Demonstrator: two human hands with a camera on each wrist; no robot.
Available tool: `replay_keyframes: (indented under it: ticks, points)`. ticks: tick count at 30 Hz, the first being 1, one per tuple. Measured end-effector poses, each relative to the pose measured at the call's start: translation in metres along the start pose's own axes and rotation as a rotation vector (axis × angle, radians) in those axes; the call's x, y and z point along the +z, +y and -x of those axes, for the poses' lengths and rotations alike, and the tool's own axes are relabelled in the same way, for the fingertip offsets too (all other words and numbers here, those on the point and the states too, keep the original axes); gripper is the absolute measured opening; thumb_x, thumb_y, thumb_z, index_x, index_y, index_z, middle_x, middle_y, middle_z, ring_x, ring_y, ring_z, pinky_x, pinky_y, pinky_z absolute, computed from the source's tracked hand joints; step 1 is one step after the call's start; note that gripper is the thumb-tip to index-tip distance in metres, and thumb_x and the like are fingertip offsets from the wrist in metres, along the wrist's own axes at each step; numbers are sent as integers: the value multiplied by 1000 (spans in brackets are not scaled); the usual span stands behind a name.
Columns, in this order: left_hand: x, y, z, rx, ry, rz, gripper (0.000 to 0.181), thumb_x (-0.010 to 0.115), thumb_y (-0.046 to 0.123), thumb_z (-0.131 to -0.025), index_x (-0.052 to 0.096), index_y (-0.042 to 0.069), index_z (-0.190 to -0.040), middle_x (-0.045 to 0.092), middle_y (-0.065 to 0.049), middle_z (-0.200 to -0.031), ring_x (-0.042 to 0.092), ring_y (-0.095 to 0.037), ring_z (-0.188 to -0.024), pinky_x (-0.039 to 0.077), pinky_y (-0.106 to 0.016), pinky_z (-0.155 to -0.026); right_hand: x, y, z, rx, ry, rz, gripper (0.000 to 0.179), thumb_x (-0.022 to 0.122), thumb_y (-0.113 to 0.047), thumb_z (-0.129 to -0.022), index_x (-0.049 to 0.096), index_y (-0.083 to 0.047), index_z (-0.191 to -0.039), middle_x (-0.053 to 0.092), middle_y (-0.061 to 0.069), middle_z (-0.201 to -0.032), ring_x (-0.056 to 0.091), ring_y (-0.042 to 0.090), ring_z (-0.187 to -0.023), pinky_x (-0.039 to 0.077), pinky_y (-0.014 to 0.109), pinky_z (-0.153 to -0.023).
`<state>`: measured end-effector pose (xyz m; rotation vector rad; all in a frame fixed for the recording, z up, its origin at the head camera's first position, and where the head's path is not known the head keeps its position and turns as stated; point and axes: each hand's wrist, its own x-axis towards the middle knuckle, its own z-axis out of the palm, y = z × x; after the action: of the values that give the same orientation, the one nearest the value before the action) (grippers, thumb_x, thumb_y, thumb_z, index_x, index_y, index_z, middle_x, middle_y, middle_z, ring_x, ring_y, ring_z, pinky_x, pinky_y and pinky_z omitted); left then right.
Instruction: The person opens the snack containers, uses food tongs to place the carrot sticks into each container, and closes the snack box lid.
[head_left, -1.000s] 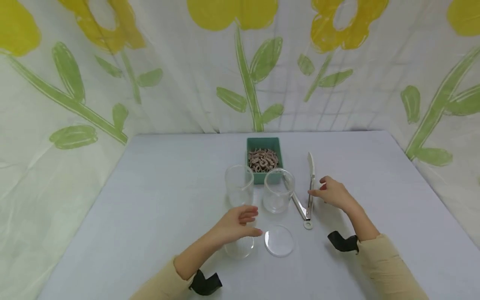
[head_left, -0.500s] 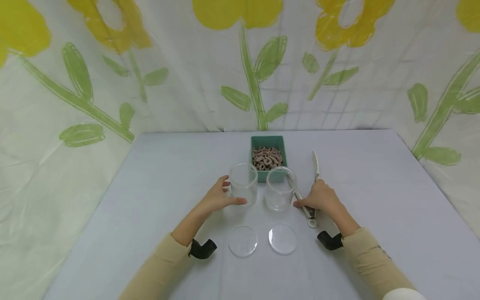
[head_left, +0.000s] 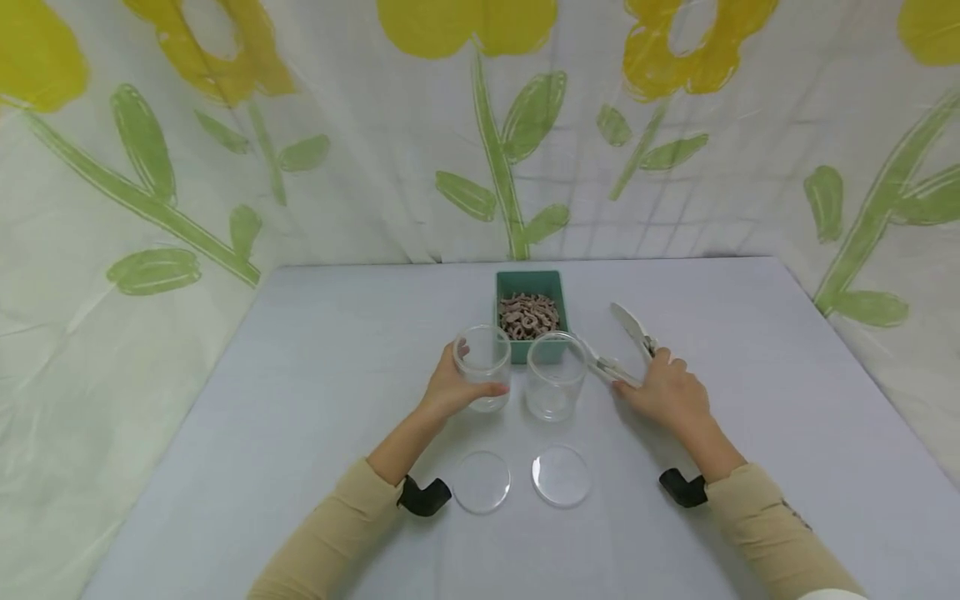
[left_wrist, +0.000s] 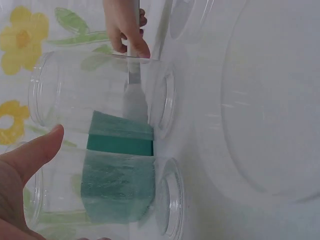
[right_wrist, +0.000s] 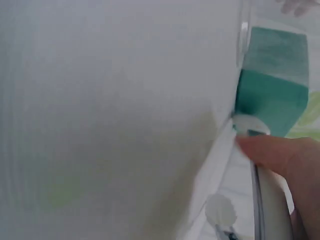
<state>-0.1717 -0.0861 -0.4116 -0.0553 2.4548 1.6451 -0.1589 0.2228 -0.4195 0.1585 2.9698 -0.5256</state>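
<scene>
My left hand curls round a clear jar, thumb in front and fingertips behind it. In the left wrist view the thumb lies beside the jar's wall; the other fingers are mostly out of view. A second clear jar stands upright just to the right, apart from both hands. Farther right my right hand grips a pair of metal tongs, whose two arms spread toward the back. The right wrist view shows the thumb against the tongs' silver handle. My palm hides their joined end.
Behind the jars sits a green box holding small brown ring-shaped pieces. Two clear round lids, a left lid and a right lid, lie in front on the white table. A flower-printed curtain hangs behind.
My left hand has come forward over the left lid and closed round the left jar. My right hand has taken hold of the tongs and turned and shifted them to the right.
</scene>
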Motion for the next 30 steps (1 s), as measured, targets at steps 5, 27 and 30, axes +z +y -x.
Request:
replay_keyframes:
  ticks: [5, 27, 30]
  points:
    - [2, -2, -1, 27, 30, 30, 90, 88, 15, -69, 34, -1, -139, 45, -19, -143, 43, -37, -130, 37, -51, -106, -1, 9, -3, 17, 28, 17, 95, 62, -70, -79, 40, 16, -112, 53, 32, -89, 58, 45, -71, 46, 48, -54]
    - [-21, 7, 9, 56, 68, -14, 80, 87, 15, -70, 42, 0, -134, 42, -23, -146, 35, -36, -138, 30, -52, -111, -54, 6, -12, -227, 382, -106, 62, 79, -38, -78, 60, 1, -122, 67, 25, -99, 62, 43, -78, 47, 48, -55]
    - [-19, 6, 8, 56, 70, -23, 79, 87, 15, -70, 42, 1, -134, 42, -22, -146, 35, -36, -137, 30, -52, -111, -60, -1, -14, -256, 342, -76, 61, 79, -35, -79, 62, -1, -127, 70, 22, -101, 61, 34, -71, 42, 39, -48]
